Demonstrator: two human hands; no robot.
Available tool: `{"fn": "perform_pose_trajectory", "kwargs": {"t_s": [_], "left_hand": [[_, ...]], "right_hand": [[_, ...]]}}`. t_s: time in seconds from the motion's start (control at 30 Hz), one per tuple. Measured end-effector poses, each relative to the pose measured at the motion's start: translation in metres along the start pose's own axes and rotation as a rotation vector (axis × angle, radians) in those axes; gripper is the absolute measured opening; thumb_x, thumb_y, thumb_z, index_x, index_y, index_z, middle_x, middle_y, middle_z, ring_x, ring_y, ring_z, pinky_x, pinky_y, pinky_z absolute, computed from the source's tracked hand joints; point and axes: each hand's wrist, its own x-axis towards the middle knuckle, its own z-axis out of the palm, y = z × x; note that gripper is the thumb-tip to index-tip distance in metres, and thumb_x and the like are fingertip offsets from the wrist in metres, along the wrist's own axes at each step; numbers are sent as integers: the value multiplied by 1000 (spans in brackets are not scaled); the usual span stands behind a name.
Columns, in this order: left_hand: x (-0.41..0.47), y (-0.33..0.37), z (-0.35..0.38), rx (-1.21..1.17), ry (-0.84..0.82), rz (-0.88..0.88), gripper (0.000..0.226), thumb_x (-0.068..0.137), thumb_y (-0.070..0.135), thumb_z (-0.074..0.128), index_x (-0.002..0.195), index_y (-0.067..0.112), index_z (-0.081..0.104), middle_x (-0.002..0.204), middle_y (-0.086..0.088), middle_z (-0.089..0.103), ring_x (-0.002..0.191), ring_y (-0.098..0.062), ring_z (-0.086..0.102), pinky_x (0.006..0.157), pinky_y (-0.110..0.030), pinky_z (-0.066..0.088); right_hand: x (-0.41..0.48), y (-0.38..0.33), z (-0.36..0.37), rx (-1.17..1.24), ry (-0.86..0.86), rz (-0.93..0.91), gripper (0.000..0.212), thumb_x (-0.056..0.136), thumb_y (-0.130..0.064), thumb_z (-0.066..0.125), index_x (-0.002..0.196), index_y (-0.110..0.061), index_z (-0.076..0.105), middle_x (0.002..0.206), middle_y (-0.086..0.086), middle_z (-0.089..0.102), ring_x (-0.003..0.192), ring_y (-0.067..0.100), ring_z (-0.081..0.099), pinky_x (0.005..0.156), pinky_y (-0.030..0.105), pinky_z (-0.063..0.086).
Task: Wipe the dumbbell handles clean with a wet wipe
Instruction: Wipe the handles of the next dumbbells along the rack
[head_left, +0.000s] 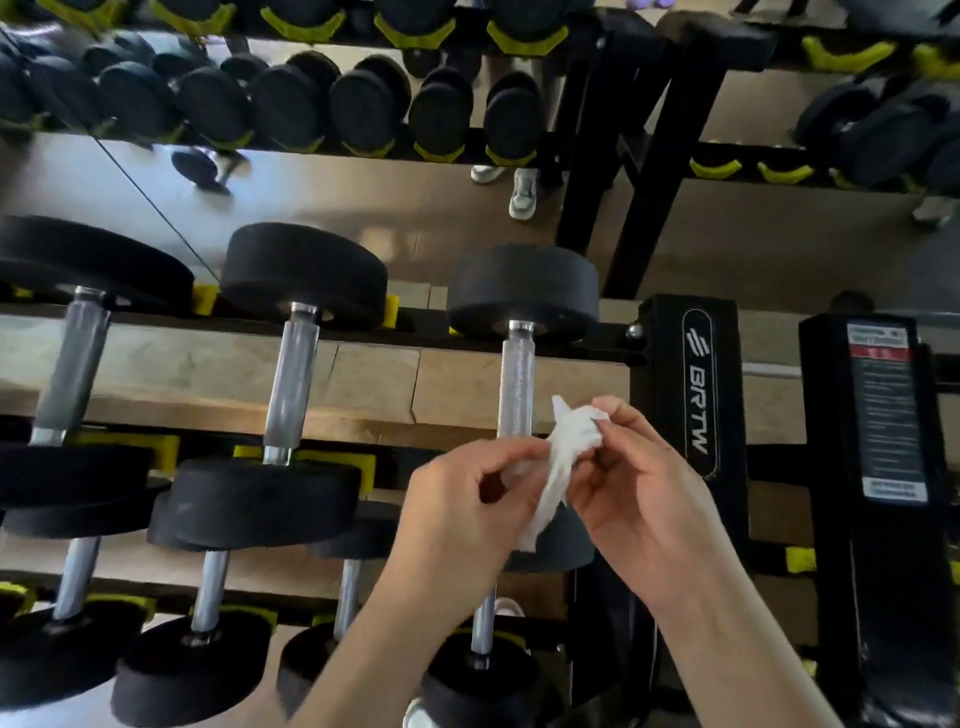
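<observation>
While left hand (457, 504) and right hand (644, 488) pinched crumpled wet wipe (571, 447), dumbbell handle (516, 384) lay just beyond; long axis pointed away; right hand nearer.

Head view under even, moderately bright indoor light; no source is in view. The knurled steel handle (516, 379) at right is sharp and carries a pale sheen along its length. The wet wipe (566, 457) is nearly blown out to white, with little surface detail. Shade fills the curled fingers of the left hand (457, 499) and right hand (639, 488). The upper dumbbell rows (291, 104) are smeared by blur. Wide-angle distortion splays the dumbbells and tilts the rack upright (670, 395) towards the edges.
</observation>
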Motion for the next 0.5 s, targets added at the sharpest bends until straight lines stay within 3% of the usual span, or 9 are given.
{"fn": "perform_pose_trajectory", "kwargs": {"t_s": [0.07,0.13,0.2,0.3,0.37,0.43,0.5], "left_hand": [[9,-4,8,102,4,88,24,85,28,68,103,45,66,91,19,67,90,4,60,76,-15,49],[17,-7,17,198,81,136,19,84,31,71,103,33,71,87,17,66,86,0,59,75,-16,48],[24,-10,25,280,151,179,8,86,37,66,86,31,71,75,18,63,76,-3,59,67,-17,48],[30,-18,33,356,191,202,23,86,41,54,72,26,65,64,16,55,63,-4,52,55,-15,42],[29,-23,33,376,166,163,22,82,48,52,88,33,67,76,21,57,75,-1,51,63,-12,40],[24,-31,29,411,140,66,37,78,58,51,110,41,60,92,26,54,92,5,47,72,-9,37],[22,-39,23,432,149,6,44,75,63,54,115,45,52,97,28,51,102,11,41,75,-7,34]], "right_hand": [[10,-2,-5,-63,-27,25,18,85,-11,54,97,-7,67,82,11,64,70,18,60,69,28,49],[16,-3,-10,-214,-79,43,29,90,-21,53,105,-2,70,94,18,68,85,28,65,82,37,49],[18,-5,-11,-441,-150,34,34,88,-29,56,109,-8,71,103,17,71,99,26,67,88,37,51],[26,-8,-10,-888,-199,-93,25,86,-27,59,104,-20,74,95,-1,75,97,8,68,82,20,52],[38,-11,-10,-1037,-178,-184,18,88,-17,61,99,-22,75,90,-7,75,89,0,68,75,11,50],[54,-12,-11,-1097,-96,-284,17,85,-12,68,96,-23,73,90,-8,72,81,-4,66,65,9,49],[72,-9,-10,-1148,-46,-385,15,82,-14,72,94,-23,69,90,-9,68,80,-4,65,62,10,50]]}}
